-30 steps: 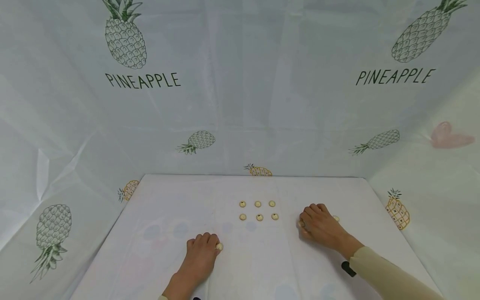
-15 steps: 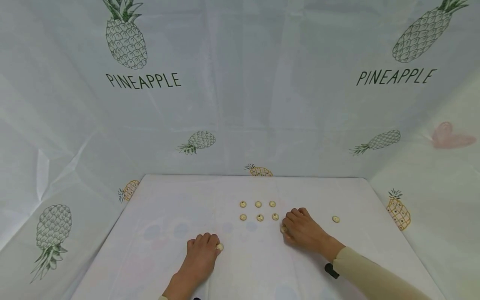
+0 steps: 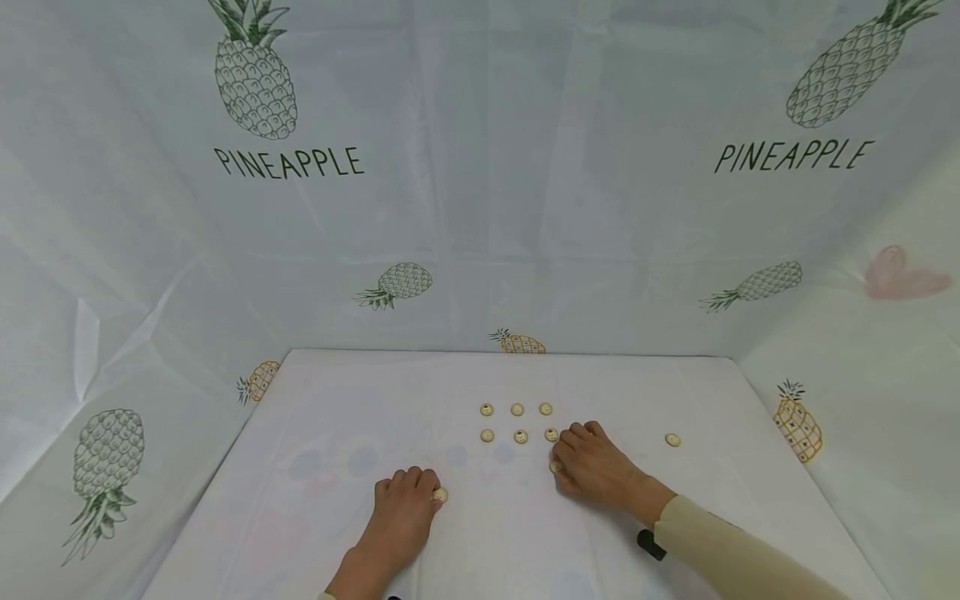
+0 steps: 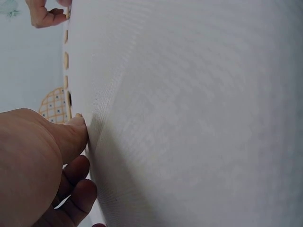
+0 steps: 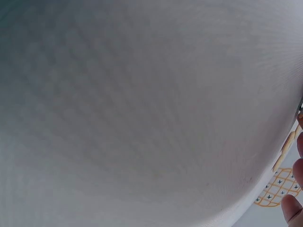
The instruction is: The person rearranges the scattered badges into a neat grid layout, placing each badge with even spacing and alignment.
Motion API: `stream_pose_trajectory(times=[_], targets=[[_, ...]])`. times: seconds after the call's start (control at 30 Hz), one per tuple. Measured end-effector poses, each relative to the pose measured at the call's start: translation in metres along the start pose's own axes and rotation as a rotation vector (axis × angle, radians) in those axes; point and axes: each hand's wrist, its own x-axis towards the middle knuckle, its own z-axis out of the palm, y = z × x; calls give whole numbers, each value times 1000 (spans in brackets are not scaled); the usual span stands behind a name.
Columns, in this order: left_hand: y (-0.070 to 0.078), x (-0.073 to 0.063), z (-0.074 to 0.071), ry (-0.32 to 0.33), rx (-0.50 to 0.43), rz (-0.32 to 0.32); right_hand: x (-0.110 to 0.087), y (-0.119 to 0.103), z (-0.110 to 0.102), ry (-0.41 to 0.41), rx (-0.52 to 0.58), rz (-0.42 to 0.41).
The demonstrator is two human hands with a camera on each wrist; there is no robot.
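My left hand [image 3: 401, 518] is low on the table, left of the middle, its thumb and fingers gripping a small round cream disc [image 3: 440, 495]. In the left wrist view the left thumb [image 4: 73, 135] lies along the table surface, with a sliver of the disc at its tip. My right hand [image 3: 596, 471] holds a similar disc [image 3: 556, 467] on its left side, just below the right end of the front row. Two short rows of discs stand at the table's middle, among them a disc with a dark mark [image 3: 521, 437]. In the right wrist view only some fingertips [image 5: 291, 208] show.
One more disc [image 3: 672, 439] lies alone to the right of the right hand. The white-covered table [image 3: 360, 392] ends at a back edge against a hanging pineapple-print sheet [image 3: 525, 208], which also closes off both sides.
My right hand has moved left with its disc, from the right part of the table to beside the front row. The lone disc at right came into full view. My left hand has stayed put.
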Motion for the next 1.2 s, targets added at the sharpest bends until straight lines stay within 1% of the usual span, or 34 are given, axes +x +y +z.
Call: stream_pose_trajectory(times=[0.2,0.43,0.6,0.77,0.97,1.03,1.2], targets=[[0,1,-1,1,6,3,0,-1,-1,-7,11,12],[0,1,2,16,21,2,1,-2,-4,23,10,1],[-1,0,3,7,17,-4,0,-2,-3,31,9,-4],[-2,0,4,0,6,-5,0,-1,-3,2,7,9],[-1,1,3,-13,-7,-9,0,6,-10,-55,-9,81],[-1,0,2,-17,-11,-9,-1,11,-12,-44,-20,94],[1,0,0,-15,-15,-9,-10,26,-14,21,-53,120]])
